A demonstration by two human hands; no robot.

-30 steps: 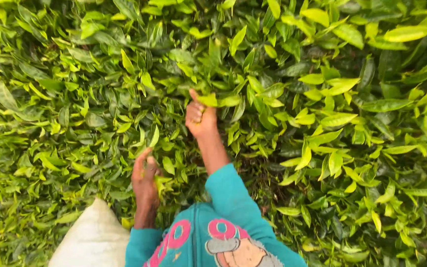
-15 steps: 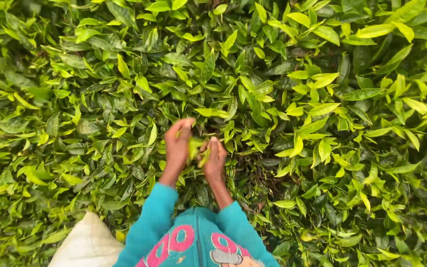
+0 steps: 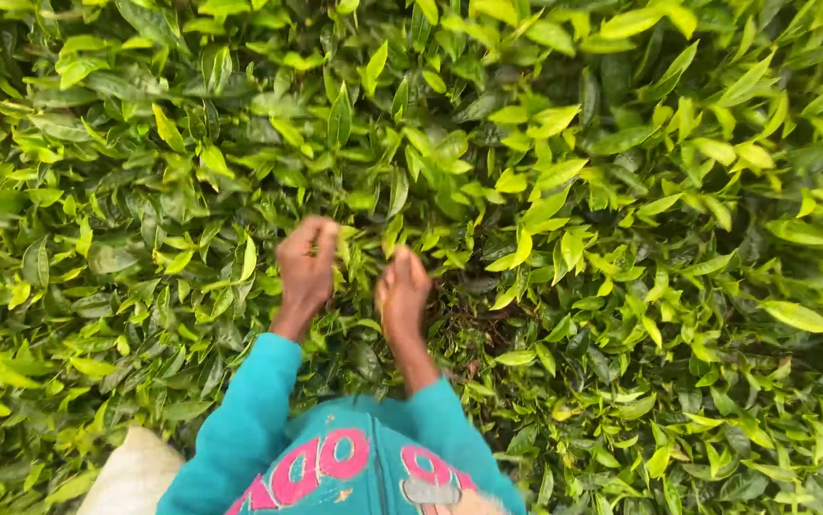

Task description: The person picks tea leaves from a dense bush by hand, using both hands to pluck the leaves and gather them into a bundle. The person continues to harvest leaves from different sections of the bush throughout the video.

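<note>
A dense tea bush (image 3: 564,191) with bright green young leaves fills the head view. My left hand (image 3: 304,267) reaches into the foliage at centre left, its fingers curled around a few small green leaves. My right hand (image 3: 402,291) lies just to the right of it, fingers together and pressed down among the leaves; what it holds, if anything, is hidden. Both arms wear teal sleeves (image 3: 249,420).
A pale sack (image 3: 130,477) shows at the bottom left beside my body. The front of my teal top with pink lettering (image 3: 354,467) fills the bottom centre. Darker older leaves and bare twigs (image 3: 473,329) lie just right of my right hand.
Both hands were together at the centre half a second ago; now they are slightly apart and lower in the leaves. A second ago the right hand reached further up and the left lay lower.
</note>
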